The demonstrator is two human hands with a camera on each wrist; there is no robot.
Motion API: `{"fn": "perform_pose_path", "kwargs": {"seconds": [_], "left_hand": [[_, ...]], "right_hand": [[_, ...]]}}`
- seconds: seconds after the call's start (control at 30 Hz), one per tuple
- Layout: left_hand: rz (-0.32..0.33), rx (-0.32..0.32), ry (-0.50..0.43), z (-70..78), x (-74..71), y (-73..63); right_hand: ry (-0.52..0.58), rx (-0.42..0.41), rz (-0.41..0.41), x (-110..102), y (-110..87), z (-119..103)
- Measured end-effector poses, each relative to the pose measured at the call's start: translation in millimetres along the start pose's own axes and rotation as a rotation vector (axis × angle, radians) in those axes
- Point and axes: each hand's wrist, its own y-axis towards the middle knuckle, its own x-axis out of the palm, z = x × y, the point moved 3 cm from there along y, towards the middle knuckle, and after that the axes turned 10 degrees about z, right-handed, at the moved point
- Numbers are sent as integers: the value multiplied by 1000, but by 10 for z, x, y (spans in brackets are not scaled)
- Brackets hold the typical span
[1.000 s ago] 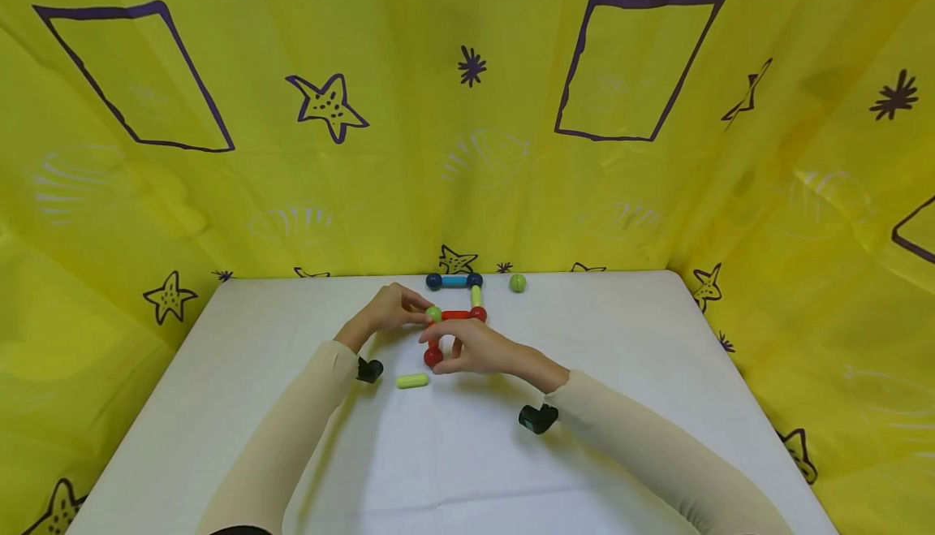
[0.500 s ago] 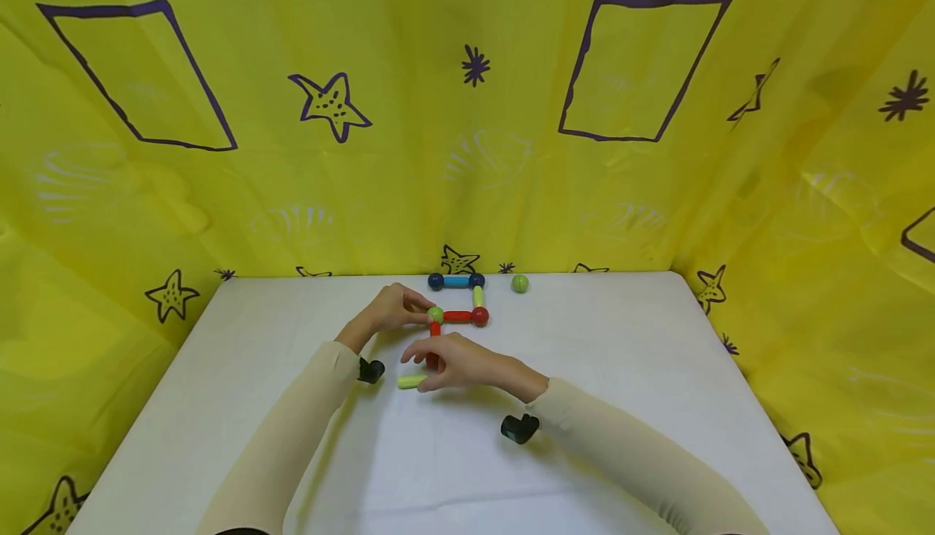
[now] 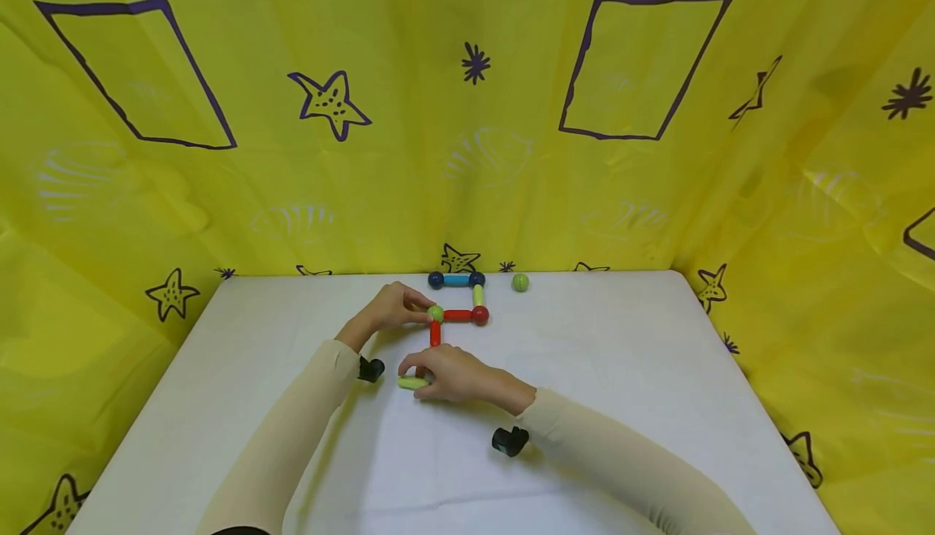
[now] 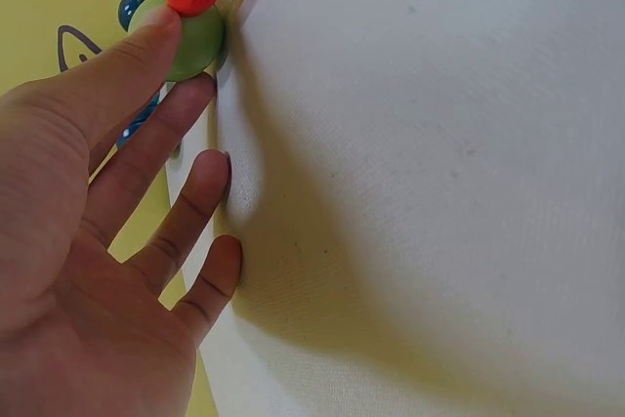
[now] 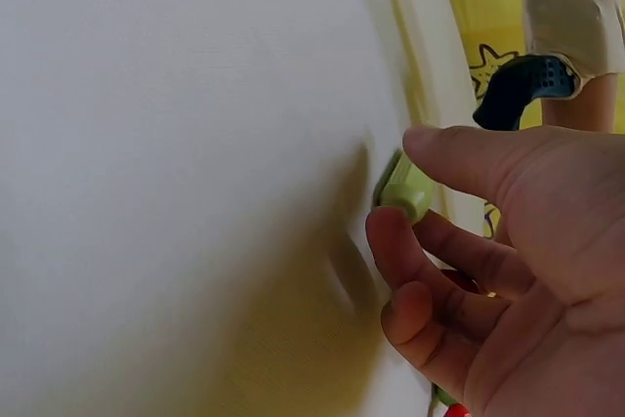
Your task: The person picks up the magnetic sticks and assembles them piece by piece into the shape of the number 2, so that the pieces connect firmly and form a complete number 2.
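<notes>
My left hand (image 3: 397,306) pinches a light green ball (image 4: 200,44) between thumb and index finger, its other fingers loosely spread. This ball is a corner of a ball-and-rod construction: one red rod (image 3: 458,316) runs right to a red ball (image 3: 480,316), and another red rod (image 3: 435,334) comes toward the person. My right hand (image 3: 456,374) has thumb and fingers around a loose light green rod (image 5: 406,188), low over the table. Behind that hand, the near red ball is mostly hidden in the head view.
A pale green rod (image 3: 478,295) joins the red ball to a dark blue ball (image 3: 476,279). From there a blue rod (image 3: 457,280) reaches another dark blue ball (image 3: 436,280). A separate green ball (image 3: 520,282) lies right, near the yellow curtain (image 3: 409,194). The table (image 3: 599,340) is white.
My right hand has moved from the near red ball toward the person, down to the loose green rod, which has turned slightly. My left hand keeps its pinch on the green ball.
</notes>
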Motion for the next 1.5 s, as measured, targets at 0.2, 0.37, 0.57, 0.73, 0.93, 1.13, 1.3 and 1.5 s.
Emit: {"fn": "perform_pose_path", "kwargs": {"seconds": [0.2,0.37,0.57,0.73,0.93,1.13,1.3,1.5], "left_hand": [[2,7,-8,-4,-7,11],[-1,6,7,9,-20,9],[-1,-11,10,25,-27,12],[-5,-17,14,36,-26,10],[0,-12,19,30,-24,-5],[1,-14,14,7,-13,-13],[3,-13,11,8,-5,-24],[0,-19,18,12,-3,-17]], "right_hand": [[-19,12,21,26,7,-42],[-46,7,9,45,16,-63],[-77,21,-15,54,7,-102],[-84,45,-19,63,-2,-108],[-67,35,-7,84,-5,-97],[-11,3,29,60,-37,-67],[98,5,65,-33,-108,-27],[226,38,79,-145,-210,107]]}}
